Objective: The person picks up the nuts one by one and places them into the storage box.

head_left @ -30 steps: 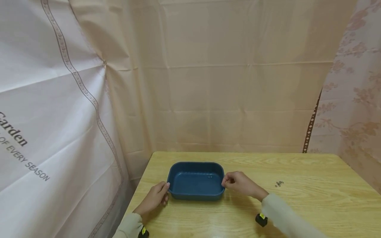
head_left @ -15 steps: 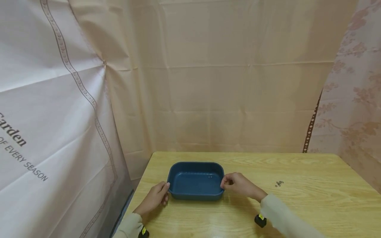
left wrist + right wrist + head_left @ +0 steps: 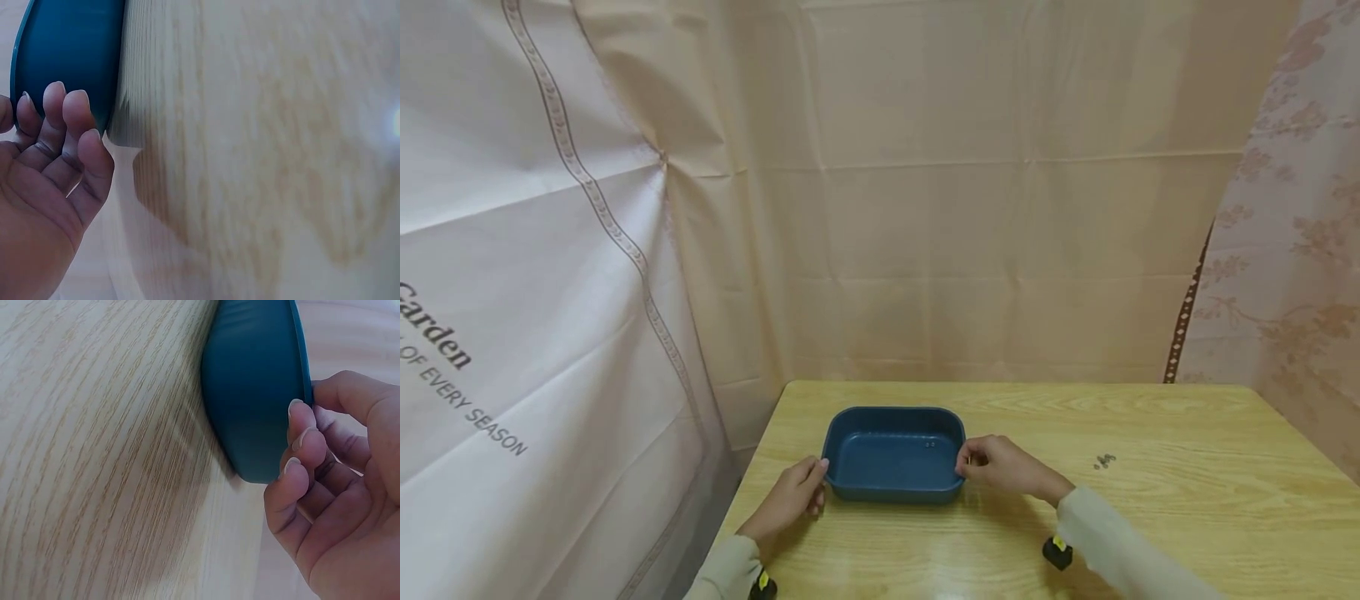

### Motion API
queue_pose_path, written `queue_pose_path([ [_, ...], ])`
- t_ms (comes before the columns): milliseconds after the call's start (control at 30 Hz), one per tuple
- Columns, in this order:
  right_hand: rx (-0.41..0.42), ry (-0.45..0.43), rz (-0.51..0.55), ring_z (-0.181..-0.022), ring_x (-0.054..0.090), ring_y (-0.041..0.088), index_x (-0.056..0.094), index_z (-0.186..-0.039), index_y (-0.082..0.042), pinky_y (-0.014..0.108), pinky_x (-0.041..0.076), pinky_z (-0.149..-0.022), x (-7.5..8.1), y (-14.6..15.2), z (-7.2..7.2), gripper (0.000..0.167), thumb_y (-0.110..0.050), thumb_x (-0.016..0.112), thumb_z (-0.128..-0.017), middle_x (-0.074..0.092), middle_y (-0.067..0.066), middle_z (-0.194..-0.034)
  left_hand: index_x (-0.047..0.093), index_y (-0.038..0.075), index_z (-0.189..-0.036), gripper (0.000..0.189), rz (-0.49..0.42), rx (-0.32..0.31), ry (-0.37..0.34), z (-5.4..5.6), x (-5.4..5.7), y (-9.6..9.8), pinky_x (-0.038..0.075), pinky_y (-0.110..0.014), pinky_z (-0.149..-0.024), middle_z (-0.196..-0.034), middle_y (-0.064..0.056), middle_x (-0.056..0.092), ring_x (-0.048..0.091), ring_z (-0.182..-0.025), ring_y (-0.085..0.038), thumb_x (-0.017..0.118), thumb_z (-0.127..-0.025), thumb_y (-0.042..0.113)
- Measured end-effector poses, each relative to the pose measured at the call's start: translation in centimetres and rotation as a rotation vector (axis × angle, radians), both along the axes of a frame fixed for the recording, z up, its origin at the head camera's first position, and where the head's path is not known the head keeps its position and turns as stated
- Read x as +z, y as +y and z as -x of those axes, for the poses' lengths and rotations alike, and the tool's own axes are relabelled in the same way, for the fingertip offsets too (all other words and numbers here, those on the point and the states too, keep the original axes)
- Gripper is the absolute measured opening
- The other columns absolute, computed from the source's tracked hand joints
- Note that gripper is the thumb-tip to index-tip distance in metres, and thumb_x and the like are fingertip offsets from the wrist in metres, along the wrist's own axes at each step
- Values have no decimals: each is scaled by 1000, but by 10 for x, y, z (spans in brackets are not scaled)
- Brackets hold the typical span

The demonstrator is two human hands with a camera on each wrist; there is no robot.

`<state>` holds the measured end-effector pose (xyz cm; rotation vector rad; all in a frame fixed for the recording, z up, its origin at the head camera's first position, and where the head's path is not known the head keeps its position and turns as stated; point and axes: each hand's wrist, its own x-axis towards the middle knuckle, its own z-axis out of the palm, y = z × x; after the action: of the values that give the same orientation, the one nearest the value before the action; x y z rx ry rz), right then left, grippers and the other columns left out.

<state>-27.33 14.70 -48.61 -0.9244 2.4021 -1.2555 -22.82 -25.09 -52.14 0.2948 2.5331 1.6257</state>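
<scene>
A blue rectangular tray (image 3: 895,497) with rounded corners and raised walls sits on the wooden table, held at both ends. My left hand (image 3: 792,493) grips its left end, thumb at the rim and the other fingers curled against the outer wall, as the left wrist view shows. At the opposite end my right hand (image 3: 1003,467) pinches the rim between thumb and fingers; in the right wrist view its fingertips (image 3: 301,416) lie against the outside of the wall. Two tiny shiny pieces (image 3: 929,444) lie on the tray's floor, toward the back right.
A small cluster of metal bits (image 3: 1105,461) lies on the table (image 3: 1187,500), right of my right hand. A beige cloth (image 3: 925,250) hangs behind the table's back edge, with a printed white cloth (image 3: 550,333) at the left and a floral one (image 3: 1292,275) at the right.
</scene>
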Motion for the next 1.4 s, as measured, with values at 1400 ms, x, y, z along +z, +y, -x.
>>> queue_pose_path([
  [1400, -31, 34, 6, -65, 57, 22, 67, -108, -8, 26, 46, -54, -1, 17, 0, 15, -20, 58, -108, 66, 19, -86, 53, 0, -92, 41, 22, 4, 9, 0, 0, 1, 48, -25, -51, -72, -6, 57, 54, -58, -16, 39, -115, 31],
])
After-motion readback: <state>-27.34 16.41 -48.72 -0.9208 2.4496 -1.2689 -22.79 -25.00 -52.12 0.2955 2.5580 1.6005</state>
